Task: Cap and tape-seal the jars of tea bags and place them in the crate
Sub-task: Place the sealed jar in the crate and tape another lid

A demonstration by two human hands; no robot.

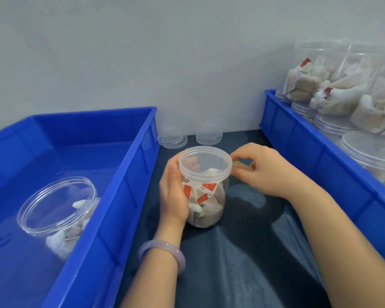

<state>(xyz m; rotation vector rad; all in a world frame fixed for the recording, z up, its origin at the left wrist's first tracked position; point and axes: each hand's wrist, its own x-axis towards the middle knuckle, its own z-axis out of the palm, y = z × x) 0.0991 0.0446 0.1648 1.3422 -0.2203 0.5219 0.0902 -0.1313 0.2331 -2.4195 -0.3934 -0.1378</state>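
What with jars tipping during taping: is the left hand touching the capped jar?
Touching. The head view shows the left hand curled round the capped jar, thumb and palm against its clear wall.

The light is soft, even and cool, bright enough to see everything, and seems to come from overhead. My left hand (172, 194) and right hand (260, 172) throw only faint, blurred shadows on the dark desk (242, 252), which shows pale streaks of sheen under my right forearm. The jar (206, 196) between my hands is fairly sharp, with mild glare on its lid. The tape (242, 167) at my right fingers is a soft tan smear. Left of my hands, the left crate (120, 174) has a glossy, reflecting floor. Beyond my hands the wall (142, 52) dims toward the corners. Far right, the right crate (309, 156) bows and its jars (342, 96) look stretched and blurred.
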